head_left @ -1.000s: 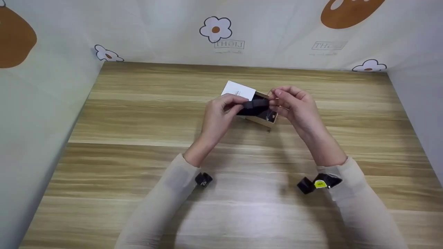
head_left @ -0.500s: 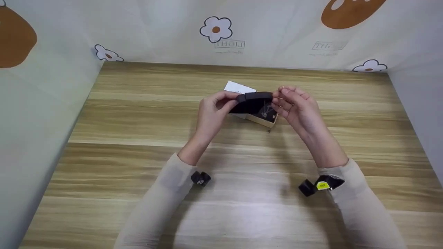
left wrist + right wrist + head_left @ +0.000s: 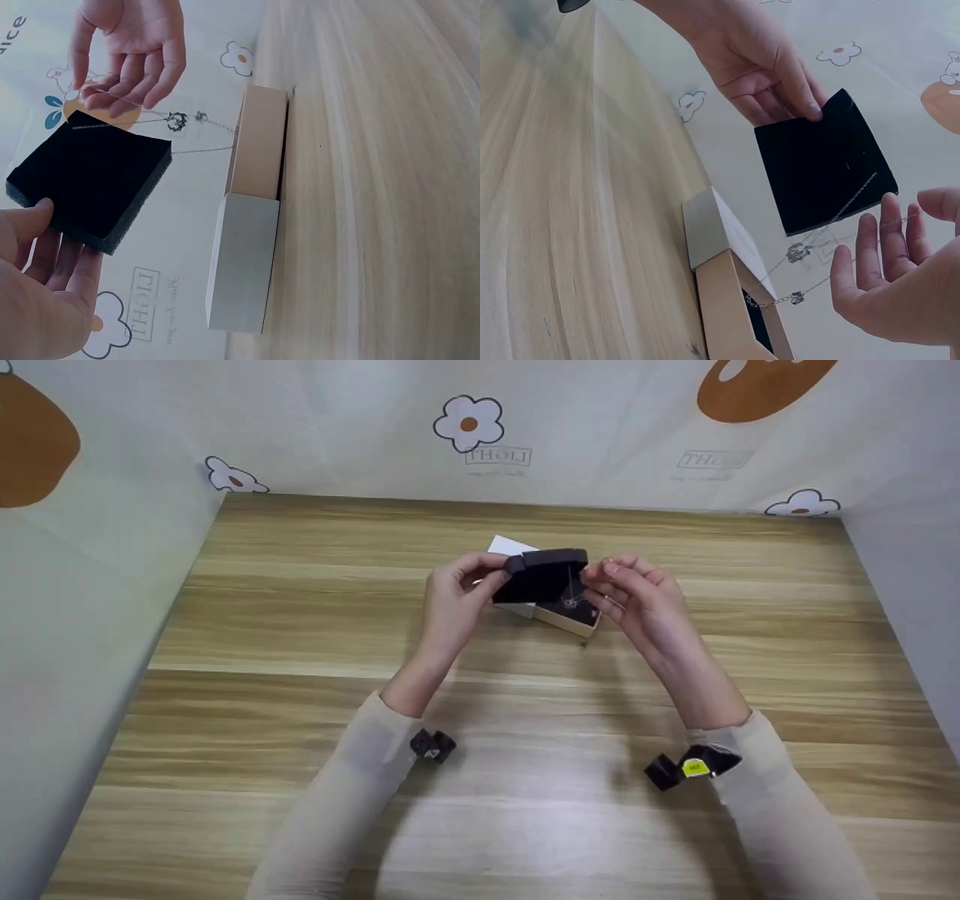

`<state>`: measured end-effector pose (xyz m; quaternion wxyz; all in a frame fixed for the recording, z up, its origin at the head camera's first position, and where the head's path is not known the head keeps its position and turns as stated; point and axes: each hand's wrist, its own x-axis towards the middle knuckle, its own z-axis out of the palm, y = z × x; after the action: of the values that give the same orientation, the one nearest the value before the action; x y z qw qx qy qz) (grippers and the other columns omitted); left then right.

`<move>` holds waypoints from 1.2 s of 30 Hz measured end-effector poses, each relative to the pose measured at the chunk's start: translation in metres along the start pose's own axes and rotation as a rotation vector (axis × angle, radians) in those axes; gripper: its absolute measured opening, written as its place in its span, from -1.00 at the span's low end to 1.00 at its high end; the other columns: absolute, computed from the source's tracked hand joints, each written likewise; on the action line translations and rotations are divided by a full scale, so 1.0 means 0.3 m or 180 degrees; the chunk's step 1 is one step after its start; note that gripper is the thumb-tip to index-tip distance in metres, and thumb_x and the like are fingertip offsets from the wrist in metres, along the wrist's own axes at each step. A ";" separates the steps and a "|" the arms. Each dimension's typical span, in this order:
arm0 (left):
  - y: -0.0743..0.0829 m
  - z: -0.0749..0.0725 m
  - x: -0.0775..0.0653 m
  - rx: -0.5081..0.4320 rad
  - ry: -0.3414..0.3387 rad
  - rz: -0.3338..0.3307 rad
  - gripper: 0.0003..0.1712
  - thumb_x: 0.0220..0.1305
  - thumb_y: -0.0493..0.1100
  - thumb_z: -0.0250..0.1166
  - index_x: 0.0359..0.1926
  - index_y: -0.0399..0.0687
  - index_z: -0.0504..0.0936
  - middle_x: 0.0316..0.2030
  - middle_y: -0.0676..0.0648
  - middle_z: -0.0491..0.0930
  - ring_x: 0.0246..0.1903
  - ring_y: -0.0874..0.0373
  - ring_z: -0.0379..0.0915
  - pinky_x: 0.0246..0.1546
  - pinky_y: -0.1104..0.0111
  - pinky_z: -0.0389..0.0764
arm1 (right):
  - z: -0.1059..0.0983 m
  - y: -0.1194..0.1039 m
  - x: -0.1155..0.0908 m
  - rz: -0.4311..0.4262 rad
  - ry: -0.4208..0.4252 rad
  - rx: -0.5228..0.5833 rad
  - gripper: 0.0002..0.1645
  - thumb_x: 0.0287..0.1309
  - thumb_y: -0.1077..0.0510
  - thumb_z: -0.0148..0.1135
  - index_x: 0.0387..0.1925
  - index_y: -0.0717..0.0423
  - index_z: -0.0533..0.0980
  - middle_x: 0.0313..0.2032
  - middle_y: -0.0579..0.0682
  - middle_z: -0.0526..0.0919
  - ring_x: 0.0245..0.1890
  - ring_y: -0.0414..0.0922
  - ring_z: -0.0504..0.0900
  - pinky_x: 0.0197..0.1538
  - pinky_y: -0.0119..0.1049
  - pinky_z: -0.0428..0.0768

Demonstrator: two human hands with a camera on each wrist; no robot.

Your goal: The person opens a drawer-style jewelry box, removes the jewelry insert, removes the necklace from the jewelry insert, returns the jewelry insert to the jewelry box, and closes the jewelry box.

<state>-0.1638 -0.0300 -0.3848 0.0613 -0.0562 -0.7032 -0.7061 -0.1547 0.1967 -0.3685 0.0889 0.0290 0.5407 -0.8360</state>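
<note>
The black pad (image 3: 538, 583) is held up over the box in the head view, tilted so that its broad dark face slopes toward the wearer and its thick edge runs uppermost. Seen from there, its longer span lies from 9 o'clock to 3 o'clock, the 3 o'clock end a touch higher (the wrist views show a nearly square slab). The silver necklace (image 3: 798, 253) trails from the pad and from the right hand (image 3: 641, 604) down toward the tan tray (image 3: 566, 620), two small ornaments (image 3: 177, 121) strung along it.

The left hand (image 3: 459, 604) grips the pad by its 9 o'clock end, thumb on the dark face and fingers behind, so most of the pad reaches out toward 3 o'clock. The right hand, at the pad's 3 o'clock side, pinches the fine chain between thumb and forefinger, its other fingers loosely bent; whether they touch the pad's corner I cannot tell.

Below, the box's long axis points from 10 o'clock to 4 o'clock, white cover (image 3: 512, 544) at the upper end, tan tray drawn partly out at the lower. The tabletop (image 3: 315, 600) spreads widely toward 9, 3 and 6 o'clock (the forearms cross it from below), while its far edge, at 12 o'clock, lies nearer the box and meets a flowered backdrop (image 3: 360, 435).
</note>
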 end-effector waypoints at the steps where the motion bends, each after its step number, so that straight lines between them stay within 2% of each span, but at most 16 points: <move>1: 0.001 0.000 0.001 -0.0007 0.0003 -0.0006 -0.87 0.21 -0.44 0.34 -0.20 -0.41 0.71 -0.16 -0.24 0.73 -0.11 0.14 0.68 -0.11 0.54 0.66 | 0.000 0.002 0.000 0.0004 0.0011 -0.0027 -0.68 0.40 0.31 0.05 -0.44 -0.01 0.59 -0.35 -0.10 0.77 -0.19 -0.20 0.74 0.15 -0.27 0.66; 6: 0.003 0.002 0.005 -0.0069 0.0014 -0.0013 -0.86 0.21 -0.44 0.35 -0.20 -0.42 0.71 -0.17 -0.23 0.73 -0.11 0.14 0.68 -0.09 0.52 0.67 | -0.001 0.011 -0.001 0.0042 0.0017 -0.0168 -0.79 0.36 0.28 0.14 -0.40 -0.01 0.57 -0.30 -0.10 0.77 -0.15 -0.21 0.73 0.13 -0.29 0.67; 14: 0.005 0.002 0.007 -0.0106 0.0028 -0.0030 -0.86 0.22 -0.41 0.35 -0.19 -0.39 0.71 -0.16 -0.20 0.73 -0.10 0.16 0.68 -0.07 0.49 0.67 | 0.005 0.023 -0.002 0.0058 -0.0033 -0.0426 -0.70 0.40 0.33 0.01 -0.37 -0.04 0.57 -0.27 -0.15 0.77 -0.11 -0.24 0.72 0.10 -0.34 0.67; 17: 0.003 0.002 0.007 -0.0123 0.0048 -0.0046 -0.86 0.23 -0.41 0.35 -0.19 -0.39 0.71 -0.17 -0.19 0.73 -0.12 0.19 0.68 -0.08 0.50 0.67 | 0.009 0.026 -0.002 0.0045 -0.0055 -0.0510 -0.71 0.40 0.32 0.01 -0.35 -0.04 0.56 -0.26 -0.15 0.78 -0.10 -0.24 0.73 0.12 -0.33 0.67; 26: -0.004 0.005 0.005 -0.0198 0.0064 0.0079 -0.87 0.21 -0.45 0.34 -0.21 -0.45 0.69 -0.20 -0.21 0.73 -0.17 0.21 0.67 -0.12 0.52 0.66 | 0.014 0.034 -0.005 -0.0030 -0.0119 -0.0792 -0.81 0.43 0.22 -0.03 -0.20 0.01 0.53 -0.15 -0.15 0.76 -0.01 -0.18 0.70 0.19 -0.25 0.60; 31: -0.005 0.008 0.002 -0.0192 0.0031 0.0060 -0.88 0.22 -0.44 0.33 -0.21 -0.44 0.69 -0.19 -0.22 0.72 -0.15 0.19 0.67 -0.10 0.50 0.67 | 0.024 0.038 -0.006 -0.0066 -0.0104 -0.0880 -0.84 0.43 0.18 -0.04 -0.25 0.03 0.48 -0.11 -0.17 0.76 0.02 -0.18 0.69 0.14 -0.25 0.59; 36: -0.002 0.010 -0.001 -0.0166 0.0023 0.0016 -0.88 0.23 -0.44 0.33 -0.21 -0.42 0.69 -0.17 -0.22 0.72 -0.13 0.15 0.68 -0.07 0.46 0.69 | 0.032 0.041 -0.004 -0.0092 -0.0065 -0.0904 -0.88 0.40 0.16 0.00 -0.27 0.07 0.45 -0.19 -0.15 0.76 -0.06 -0.19 0.68 0.13 -0.26 0.58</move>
<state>-0.1635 -0.0269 -0.3855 0.0641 -0.0570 -0.6842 -0.7243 -0.1509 0.1833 -0.3754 0.0856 -0.0001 0.6529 -0.7526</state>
